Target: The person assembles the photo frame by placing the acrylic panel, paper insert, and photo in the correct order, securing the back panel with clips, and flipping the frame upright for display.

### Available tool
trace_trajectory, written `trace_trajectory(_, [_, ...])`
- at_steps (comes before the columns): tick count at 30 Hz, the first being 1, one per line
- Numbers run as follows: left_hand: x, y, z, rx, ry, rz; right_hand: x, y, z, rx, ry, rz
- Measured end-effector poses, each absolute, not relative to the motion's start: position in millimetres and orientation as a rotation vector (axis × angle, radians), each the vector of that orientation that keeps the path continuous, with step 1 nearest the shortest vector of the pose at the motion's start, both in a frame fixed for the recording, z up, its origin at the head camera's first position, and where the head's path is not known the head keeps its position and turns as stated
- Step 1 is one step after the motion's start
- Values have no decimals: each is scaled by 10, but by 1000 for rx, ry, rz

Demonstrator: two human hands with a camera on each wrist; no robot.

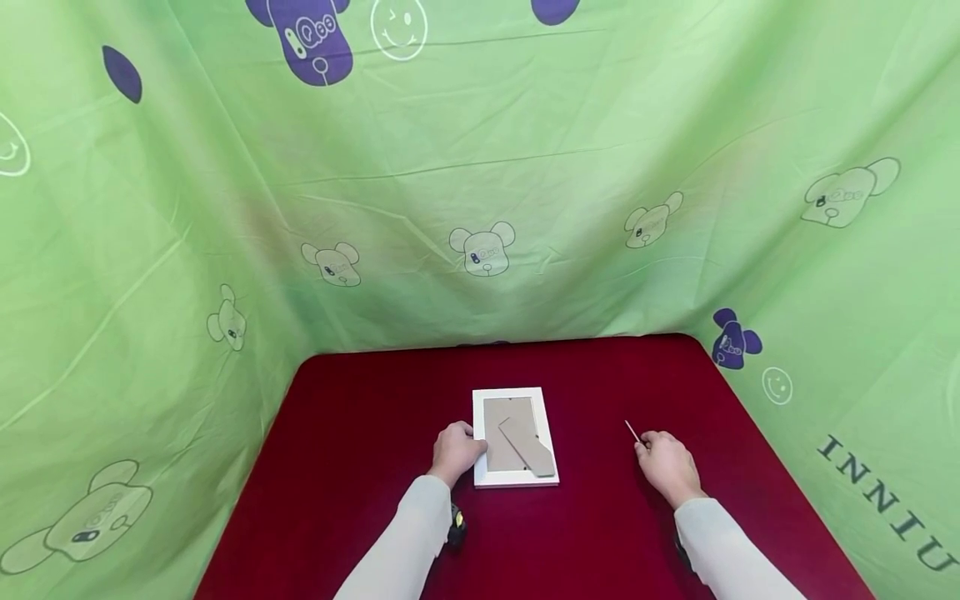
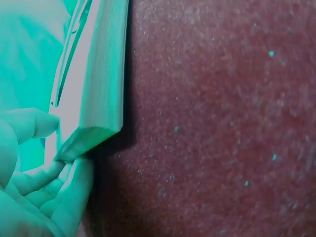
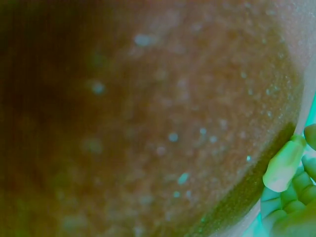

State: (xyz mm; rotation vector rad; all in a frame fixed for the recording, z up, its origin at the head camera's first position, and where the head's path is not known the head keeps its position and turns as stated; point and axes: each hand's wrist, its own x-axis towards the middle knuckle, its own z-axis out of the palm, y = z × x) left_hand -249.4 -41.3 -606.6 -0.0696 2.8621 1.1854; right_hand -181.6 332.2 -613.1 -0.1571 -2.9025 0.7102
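Observation:
A white picture frame (image 1: 516, 478) lies back side up on the red table, its grey-brown backing board (image 1: 495, 454) and slanted easel leg (image 1: 534, 454) showing. My left hand (image 1: 456, 451) grips its left edge, the thumb over the top face and the fingers against the side. The left wrist view shows the corner of the picture frame (image 2: 101, 74) between thumb and fingers. Off to the right, my right hand (image 1: 667, 464) holds a screwdriver (image 1: 632, 430), its thin shaft pointing away. Its pale handle (image 3: 284, 168) lies against the curled fingers in the right wrist view.
The dark red table (image 1: 375, 400) has rounded far corners. Green cloth (image 1: 480, 167) printed with bear heads and smiley faces hangs behind it and on both sides. A dark band with a yellow spot (image 1: 456, 525) sits at the left wrist.

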Motion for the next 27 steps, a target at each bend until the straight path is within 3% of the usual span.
trace_trajectory(27, [-2572, -564, -6126, -105, 1991, 1905, -1840, 3259, -6135, -170, -2890, 719])
